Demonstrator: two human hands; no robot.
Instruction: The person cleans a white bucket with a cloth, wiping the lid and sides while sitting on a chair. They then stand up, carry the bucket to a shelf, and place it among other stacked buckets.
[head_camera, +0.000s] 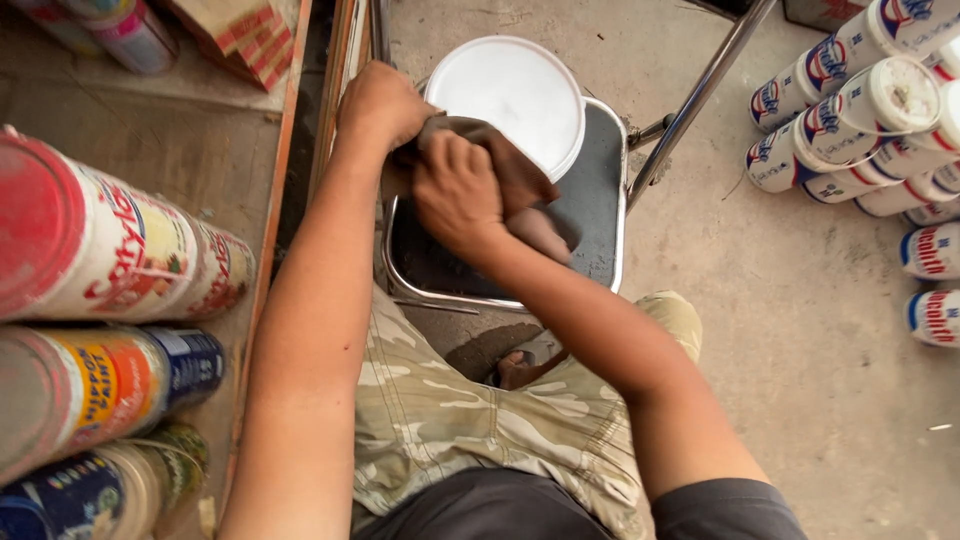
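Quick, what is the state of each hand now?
Left hand: closed, gripping the brown cloth.
Right hand: closed on the same brown cloth.

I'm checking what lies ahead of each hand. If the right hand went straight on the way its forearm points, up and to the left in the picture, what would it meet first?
The right hand would first meet the brown cloth it already grips, then probably the left hand close beyond; depth between them is unclear. The white round lid lies off that line, to the right.

Soft, even daylight, faint shadows under the chair seat (590, 215), mild glare on the white lid (515, 95), wide-angle stretch and blur on the edge cans (95, 250)
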